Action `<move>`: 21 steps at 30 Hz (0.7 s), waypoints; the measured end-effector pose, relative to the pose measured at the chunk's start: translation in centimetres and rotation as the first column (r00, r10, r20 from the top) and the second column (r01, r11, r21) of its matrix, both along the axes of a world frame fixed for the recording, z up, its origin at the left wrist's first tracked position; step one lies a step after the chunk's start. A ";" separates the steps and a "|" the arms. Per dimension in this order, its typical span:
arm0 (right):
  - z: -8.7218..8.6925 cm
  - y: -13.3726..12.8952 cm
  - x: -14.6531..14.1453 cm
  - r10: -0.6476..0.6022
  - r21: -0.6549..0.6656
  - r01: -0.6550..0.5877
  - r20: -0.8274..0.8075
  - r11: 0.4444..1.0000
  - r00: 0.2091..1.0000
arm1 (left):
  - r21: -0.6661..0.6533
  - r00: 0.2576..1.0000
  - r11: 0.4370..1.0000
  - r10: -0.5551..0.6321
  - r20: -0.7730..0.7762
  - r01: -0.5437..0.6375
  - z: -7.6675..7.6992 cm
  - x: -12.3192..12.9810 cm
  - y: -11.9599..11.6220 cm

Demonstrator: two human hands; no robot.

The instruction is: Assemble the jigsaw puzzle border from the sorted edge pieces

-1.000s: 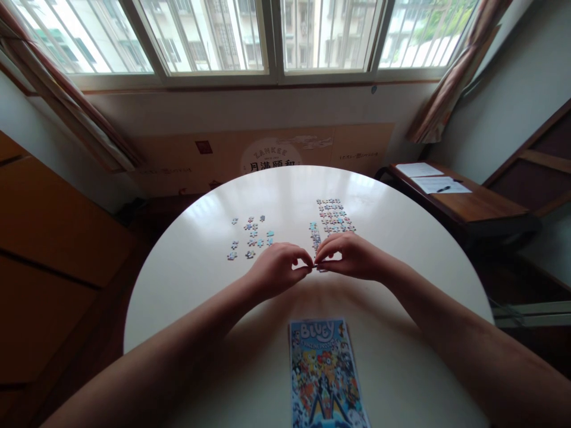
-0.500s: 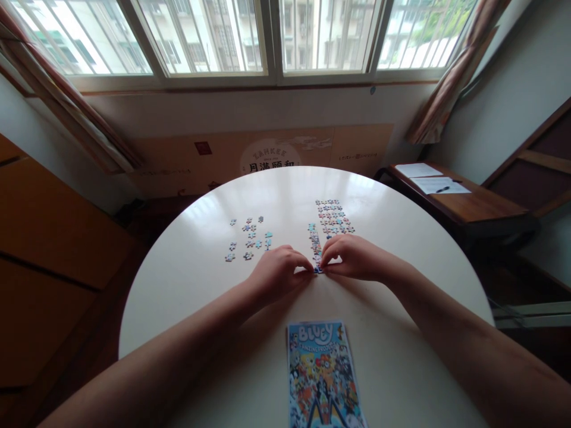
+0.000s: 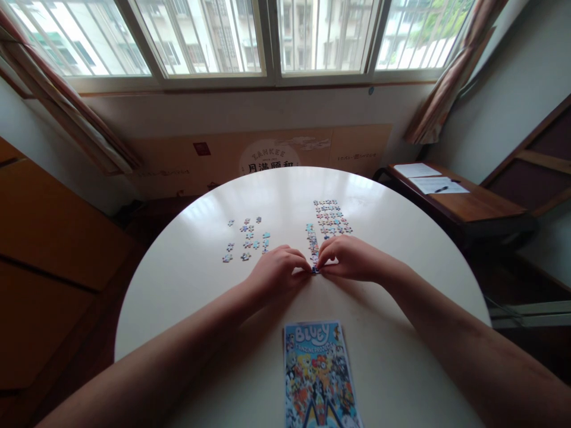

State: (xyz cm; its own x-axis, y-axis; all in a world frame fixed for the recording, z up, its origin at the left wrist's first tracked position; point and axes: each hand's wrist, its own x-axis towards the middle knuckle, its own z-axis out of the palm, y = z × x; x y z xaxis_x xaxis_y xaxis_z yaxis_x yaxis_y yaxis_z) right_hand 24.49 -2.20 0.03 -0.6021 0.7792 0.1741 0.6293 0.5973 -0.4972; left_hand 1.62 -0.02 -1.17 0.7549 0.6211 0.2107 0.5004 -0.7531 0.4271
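Observation:
On the white round table, a narrow joined strip of jigsaw puzzle (image 3: 313, 241) runs away from me. At its near end lies a dark blue puzzle piece (image 3: 314, 270). The thumb and fingertips of my left hand (image 3: 282, 267) pinch this end from the left. From the right, my right hand (image 3: 345, 257) closes its thumb and index finger on the same spot. Just beyond my right hand, loose puzzle pieces (image 3: 331, 217) lie in rows. More scattered pieces (image 3: 248, 241) rest to the left. My fingers partly hide the near end of the strip.
A colourful picture sheet titled BLUEY (image 3: 317, 374) lies close to me on the white round table (image 3: 187, 315). To the right, a wooden side table (image 3: 491, 205) bears papers (image 3: 439, 185) and a pen. A window with curtains stands behind.
Both hands stay at the near end of the strip with almost the same grip. The whole view has shifted slightly, so things appear a little further left.

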 end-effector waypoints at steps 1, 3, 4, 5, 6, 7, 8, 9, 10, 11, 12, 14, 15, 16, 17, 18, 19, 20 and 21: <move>0.0 0.0 0.0 -0.002 -0.003 0.002 0.001 1.000 1.000 | 0.007 1.000 1.000 0.000 0.003 0.000 0.0 0.0 0.0; 0.1 0.0 0.0 -0.004 -0.005 0.004 0.001 1.000 1.000 | 0.017 1.000 1.000 0.001 0.007 -0.001 0.0 0.0 0.0; 0.1 -0.1 0.0 -0.003 -0.006 0.003 0.000 1.000 1.000 | 0.023 1.000 1.000 0.004 0.010 -0.004 0.0 0.0 0.0; 0.1 -0.1 0.0 0.000 -0.007 0.000 -0.002 1.000 1.000 | 0.031 1.000 1.000 0.003 0.013 -0.003 0.0 0.0 0.0; 0.1 -0.1 0.0 0.001 -0.005 -0.001 -0.004 1.000 1.000 | 0.042 1.000 0.999 -0.002 0.015 0.001 0.0 -0.1 0.0; 0.0 -0.1 0.0 0.003 -0.005 -0.003 -0.006 1.000 1.000 | 0.053 1.000 0.999 -0.010 0.017 0.009 0.0 -0.1 0.0; 0.0 0.0 0.0 0.004 -0.006 -0.004 -0.006 1.000 1.000 | 0.062 1.000 0.998 -0.021 0.017 0.020 0.0 -0.1 0.0; -0.1 0.0 0.0 0.004 -0.005 -0.004 -0.007 1.000 1.000 | 0.068 0.999 0.997 -0.033 0.015 0.032 0.0 -0.1 0.0; -0.1 0.0 0.0 0.005 -0.004 -0.005 -0.008 1.000 1.000 | 0.072 0.999 0.997 -0.041 0.013 0.040 0.0 -0.1 0.0; -0.2 0.1 0.1 0.006 -0.002 -0.006 -0.009 1.000 1.000 | 0.074 0.999 0.996 -0.046 0.011 0.045 0.0 -0.2 0.0; -0.2 0.1 0.1 0.008 -0.002 -0.008 -0.009 1.000 1.000 | 0.075 0.999 0.996 -0.047 0.008 0.046 0.0 -0.2 0.0; -0.3 0.1 0.1 0.013 -0.003 -0.013 -0.009 1.000 1.000 | 0.077 0.999 0.996 -0.044 -0.002 0.044 -0.1 -0.1 0.1; -0.3 0.1 0.1 0.014 -0.004 -0.014 -0.009 1.000 1.000 | 0.077 0.999 0.996 -0.042 -0.007 0.043 0.0 -0.1 0.1; -0.3 0.1 0.1 0.013 -0.005 -0.013 -0.008 1.000 1.000 | 0.077 0.999 0.996 -0.039 -0.011 0.040 0.0 -0.1 0.1; -0.2 0.1 0.1 0.012 -0.006 -0.012 -0.008 1.000 1.000 | 0.076 0.999 0.996 -0.039 -0.014 0.040 0.0 -0.1 0.1; -0.2 0.1 0.1 0.011 -0.007 -0.011 -0.008 1.000 1.000 | 0.076 0.999 0.996 -0.040 -0.013 0.041 0.0 -0.1 0.2; -0.2 0.1 0.1 0.010 -0.008 -0.010 -0.008 1.000 1.000 | 0.078 0.999 0.996 -0.042 -0.011 0.042 -0.1 -0.1 0.2; -0.1 0.0 0.0 0.008 -0.010 -0.008 -0.008 1.000 1.000 | 0.080 0.999 0.996 -0.045 -0.008 0.046 -0.1 -0.1 0.2; -0.1 0.0 0.0 0.006 -0.013 -0.006 -0.007 1.000 1.000 | 0.082 0.999 0.995 -0.048 -0.005 0.049 -0.1 -0.1 0.2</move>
State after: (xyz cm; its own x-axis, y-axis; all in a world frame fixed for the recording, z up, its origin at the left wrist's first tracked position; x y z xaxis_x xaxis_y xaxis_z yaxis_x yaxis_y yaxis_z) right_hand 24.51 -2.22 -0.03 -0.6053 0.7780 0.1681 0.6221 0.5942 -0.5098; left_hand 1.49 0.19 -1.31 0.7844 0.5645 0.2570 0.4636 -0.8089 0.3615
